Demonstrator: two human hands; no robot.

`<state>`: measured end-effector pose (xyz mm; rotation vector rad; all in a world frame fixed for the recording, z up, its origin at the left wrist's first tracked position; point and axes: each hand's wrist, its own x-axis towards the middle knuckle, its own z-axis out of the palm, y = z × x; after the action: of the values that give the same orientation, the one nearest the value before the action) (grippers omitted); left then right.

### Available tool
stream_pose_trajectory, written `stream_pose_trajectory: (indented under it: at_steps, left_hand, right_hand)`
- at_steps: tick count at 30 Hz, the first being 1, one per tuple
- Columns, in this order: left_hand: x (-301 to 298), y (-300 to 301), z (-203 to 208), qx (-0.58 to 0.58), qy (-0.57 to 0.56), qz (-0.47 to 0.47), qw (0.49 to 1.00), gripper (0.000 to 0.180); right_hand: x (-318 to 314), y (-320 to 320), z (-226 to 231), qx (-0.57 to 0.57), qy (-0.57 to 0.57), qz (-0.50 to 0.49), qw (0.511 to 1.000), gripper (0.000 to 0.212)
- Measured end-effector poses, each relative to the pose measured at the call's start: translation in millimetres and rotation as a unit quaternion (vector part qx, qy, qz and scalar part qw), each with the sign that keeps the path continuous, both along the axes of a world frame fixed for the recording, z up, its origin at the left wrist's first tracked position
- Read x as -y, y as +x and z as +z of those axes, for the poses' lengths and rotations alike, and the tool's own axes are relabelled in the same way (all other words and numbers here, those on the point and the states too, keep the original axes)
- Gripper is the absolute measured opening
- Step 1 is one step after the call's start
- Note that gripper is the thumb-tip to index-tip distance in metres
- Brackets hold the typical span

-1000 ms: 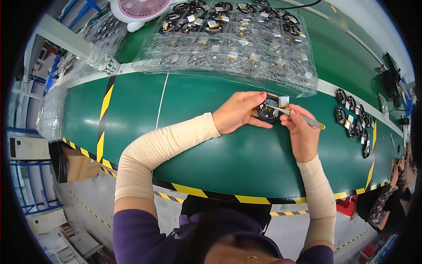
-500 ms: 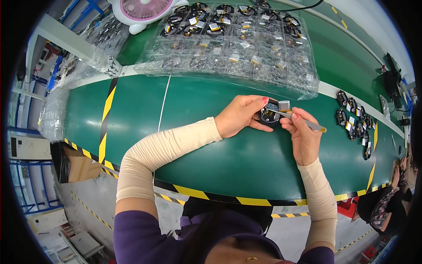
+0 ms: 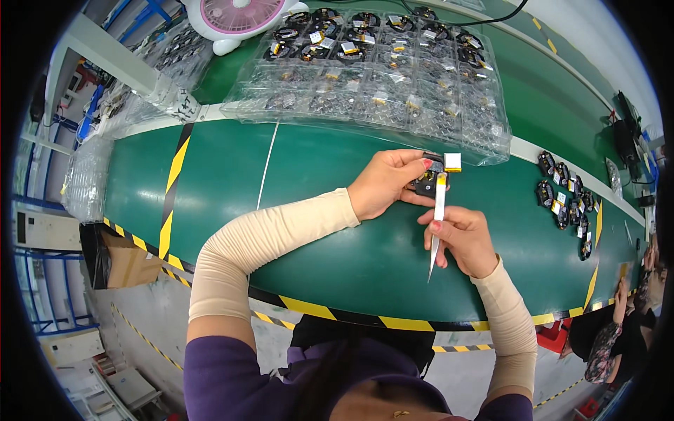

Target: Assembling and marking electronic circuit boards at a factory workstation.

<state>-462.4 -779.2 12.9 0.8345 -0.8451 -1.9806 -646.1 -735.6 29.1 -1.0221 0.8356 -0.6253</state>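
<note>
My left hand (image 3: 385, 184) is closed on a round black circuit-board module (image 3: 425, 185), thumb on top and fingers beneath. A small white battery (image 3: 453, 161) with a yellow edge sticks out at the module's far right side. In my right hand (image 3: 466, 240) is a pair of metal tweezers (image 3: 439, 201), gripped between thumb and fingers. Their sharp tips point down toward the table's front edge, while the broad yellow-marked end lies at the module's near right edge. Whether that end touches the module, I cannot tell.
Clear plastic trays (image 3: 330, 105) holding many similar modules are stacked beyond my hands. Several loose modules (image 3: 562, 189) lie at the right of the green table (image 3: 210, 168). A white and pink fan (image 3: 239, 17) stands at the back left. Another person's hand (image 3: 620, 291) is at far right.
The tweezers have been turned round in my right hand: the tips were in the module, and now the broad end is there. The right hand has moved nearer to me; the battery has tilted.
</note>
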Motion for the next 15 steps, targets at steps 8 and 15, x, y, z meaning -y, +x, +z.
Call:
stream_pose_trajectory:
  at_steps: [8,15]
  left_hand:
    - [0.8,-1.5,-1.9,0.010,-0.021,-0.028,0.999,0.031]
    - [-1.7,0.8,-5.3,-0.022,-0.023,-0.042,0.999,0.032]
  right_hand:
    - [3.2,0.7,6.6,-0.026,0.054,0.023,0.998,0.023]
    - [2.4,2.5,-0.3,-0.027,0.042,0.010,0.999,0.020]
